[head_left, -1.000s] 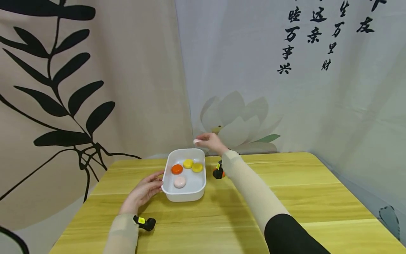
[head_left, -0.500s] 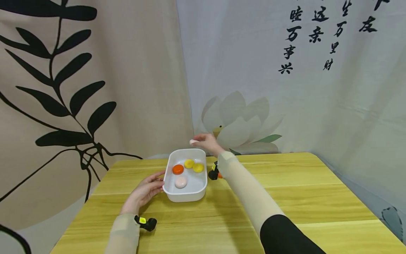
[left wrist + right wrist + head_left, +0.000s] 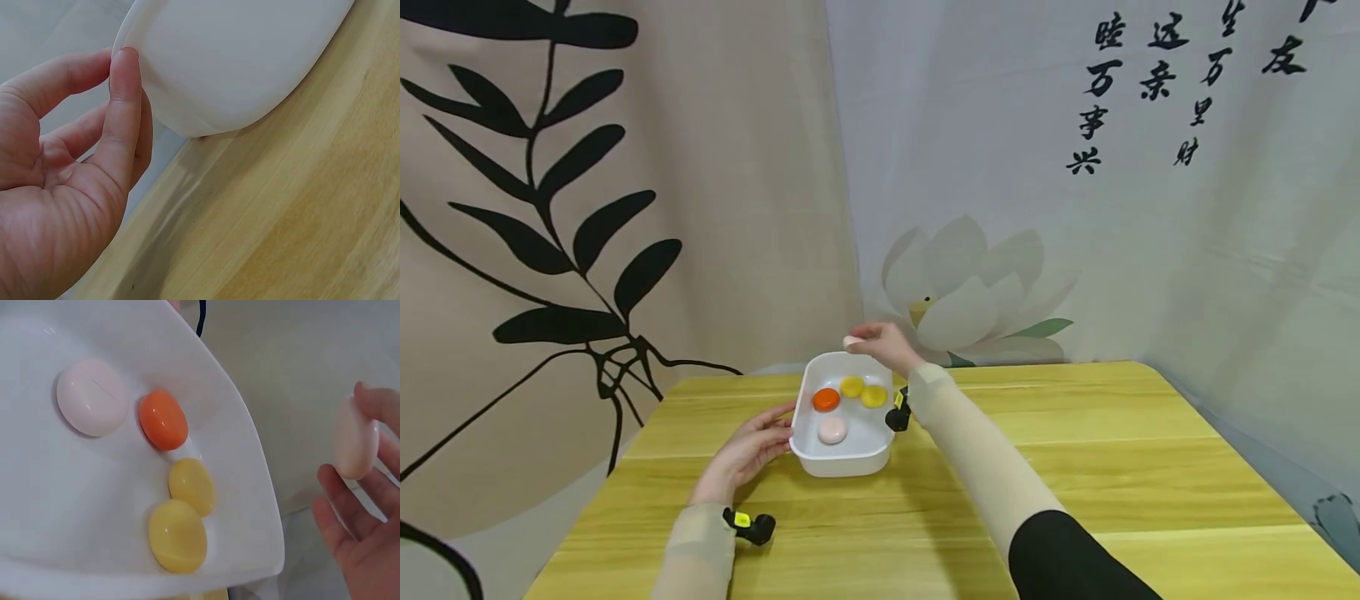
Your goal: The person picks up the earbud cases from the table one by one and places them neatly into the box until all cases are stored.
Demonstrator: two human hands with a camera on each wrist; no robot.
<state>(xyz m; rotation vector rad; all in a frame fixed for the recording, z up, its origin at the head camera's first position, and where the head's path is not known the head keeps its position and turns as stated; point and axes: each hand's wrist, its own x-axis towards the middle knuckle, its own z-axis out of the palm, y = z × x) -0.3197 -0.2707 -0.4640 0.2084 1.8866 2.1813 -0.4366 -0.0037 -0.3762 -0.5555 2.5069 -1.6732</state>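
Note:
A white rectangular tub (image 3: 844,467) stands on the table with its opening up. My left hand (image 3: 747,457) is at its left side, and in the left wrist view a fingertip and thumb (image 3: 126,69) pinch the tub's rim. Above the far edge of the tub, my right hand (image 3: 886,346) holds a pale pink rounded disc (image 3: 356,439) between thumb and fingers. Inside the tub lie another pale pink disc (image 3: 92,397), an orange disc (image 3: 163,419) and two yellow discs, one yellow disc (image 3: 178,536) touching the other yellow disc (image 3: 191,486).
The wooden table (image 3: 1075,467) extends to the right and toward the front. A printed curtain (image 3: 737,208) hangs right behind its far edge. Black wrist cameras sit on both sleeves, the right wrist camera (image 3: 898,412) close to the tub's right wall.
My right hand has moved slightly left and down, bringing the pale pink disc closer to the tub's far rim. The left hand stays at the tub's side, and the discs inside have not moved.

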